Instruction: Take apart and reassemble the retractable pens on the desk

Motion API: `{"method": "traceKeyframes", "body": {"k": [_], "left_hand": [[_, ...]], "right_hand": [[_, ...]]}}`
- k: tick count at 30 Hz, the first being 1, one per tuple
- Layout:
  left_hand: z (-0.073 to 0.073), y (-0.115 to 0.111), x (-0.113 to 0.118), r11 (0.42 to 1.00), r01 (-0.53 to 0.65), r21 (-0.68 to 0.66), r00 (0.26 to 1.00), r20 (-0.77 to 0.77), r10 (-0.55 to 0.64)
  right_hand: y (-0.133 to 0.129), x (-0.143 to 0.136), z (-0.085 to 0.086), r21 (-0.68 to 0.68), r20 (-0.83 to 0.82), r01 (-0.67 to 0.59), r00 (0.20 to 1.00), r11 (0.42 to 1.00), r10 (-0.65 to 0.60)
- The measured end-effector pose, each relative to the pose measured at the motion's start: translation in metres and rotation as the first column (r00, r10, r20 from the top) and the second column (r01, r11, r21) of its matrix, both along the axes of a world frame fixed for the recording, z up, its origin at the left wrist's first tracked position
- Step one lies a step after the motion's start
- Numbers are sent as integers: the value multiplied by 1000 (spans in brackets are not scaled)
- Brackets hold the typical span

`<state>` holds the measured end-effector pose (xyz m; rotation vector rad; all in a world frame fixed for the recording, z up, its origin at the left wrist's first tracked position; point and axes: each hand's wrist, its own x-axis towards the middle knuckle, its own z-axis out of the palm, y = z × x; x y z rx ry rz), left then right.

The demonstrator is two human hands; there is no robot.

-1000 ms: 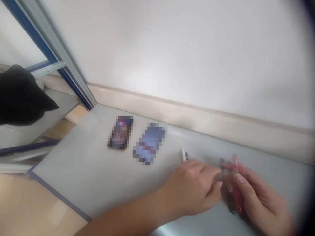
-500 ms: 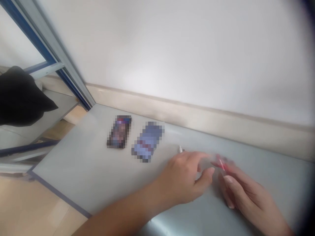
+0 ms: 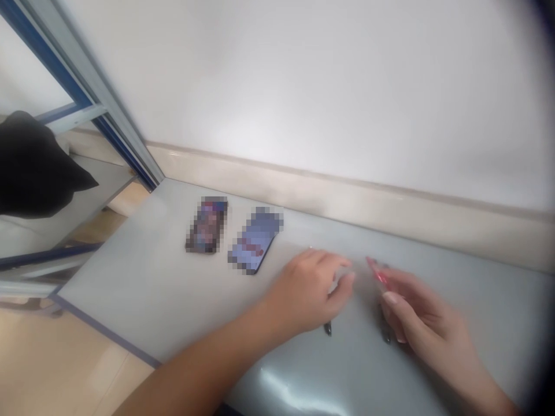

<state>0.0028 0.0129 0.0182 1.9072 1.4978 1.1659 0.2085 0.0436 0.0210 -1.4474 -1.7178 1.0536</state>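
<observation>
Since the earlier frame, your left hand (image 3: 312, 286) has drawn leftward, away from your right hand (image 3: 429, 326), over the smooth grey tabletop (image 3: 173, 306). Your left hand is loosely spread, its thumb apart from its curved fingers. Your right hand pinches a slim, shiny red pen (image 3: 380, 276), its long axis slanting, the visible end pointing away from you and to the left, the other end hidden. Just beside your left hand shows a tapered, glossy black tip (image 3: 328, 329)
</observation>
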Motion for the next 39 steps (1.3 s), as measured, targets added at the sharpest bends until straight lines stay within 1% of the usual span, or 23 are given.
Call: {"method": "traceKeyframes", "body": {"k": [4, 7, 9, 11, 12, 13, 14, 15, 17, 18, 19, 21, 24, 27, 29, 34, 37, 39], "left_hand": [[3, 2, -1, 999, -10, -47, 999, -36, 8], [8, 3, -6, 999, -44, -8, 994, -103, 43], [13, 1, -19, 993, -110, 46, 978, -171, 116], [17, -7, -45, 970, -232, 69, 943, -230, 242], [19, -12, -62, 949, -308, 62, 910, -272, 313], [20, -17, -81, 915, -400, 49, 858, -330, 393], [20, -22, -101, 865, -500, 34, 789, -393, 472], [20, -25, -120, 807, -590, -17, 719, -464, 517], [18, -27, -153, 671, -734, -107, 581, -609, 539], [17, -25, -165, 609, -780, -144, 536, -657, 531], [16, -21, -174, 563, -807, -180, 511, -690, 513], [14, -9, -183, 516, -822, -243, 506, -728, 462], [12, 12, -182, 523, -812, -261, 519, -734, 439], [12, 22, -178, 538, -802, -262, 532, -722, 443], [13, 22, -178, 543, -799, -257, 529, -730, 433], [18, 17, -182, 570, -776, -270, 530, -768, 358], [21, 14, -183, 564, -782, -265, 523, -771, 363], [22, 10, -179, 554, -788, -267, 527, -758, 384]], "right_hand": [[0, -1, 1, -35, -39, -19, 999, 999, 18], [2, 1, -2, -34, -28, -28, 999, 999, 27], [2, 3, -4, -22, -33, -42, 999, 999, 41], [2, 5, -5, -11, -47, -63, 997, 998, 62], [2, 5, -5, -8, -55, -74, 996, 997, 74], [3, 6, -6, -6, -59, -85, 995, 996, 84], [3, 7, -6, -6, -60, -92, 994, 996, 92], [5, 8, -8, -6, -58, -100, 993, 995, 100], [8, 11, -12, -12, -49, -131, 990, 991, 130], [10, 12, -14, -16, -45, -149, 988, 989, 148], [12, 14, -17, -21, -43, -170, 985, 985, 169], [14, 16, -21, -28, -45, -202, 979, 979, 200], [15, 18, -22, -28, -41, -218, 975, 976, 217], [14, 18, -19, -10, -31, -221, 975, 975, 221], [13, 18, -17, 2, -24, -225, 974, 974, 225], [12, 16, -12, -20, -19, -217, 976, 976, 216], [11, 14, -8, -41, -20, -189, 982, 981, 189], [11, 13, -6, -67, -22, -178, 984, 982, 177]]}}
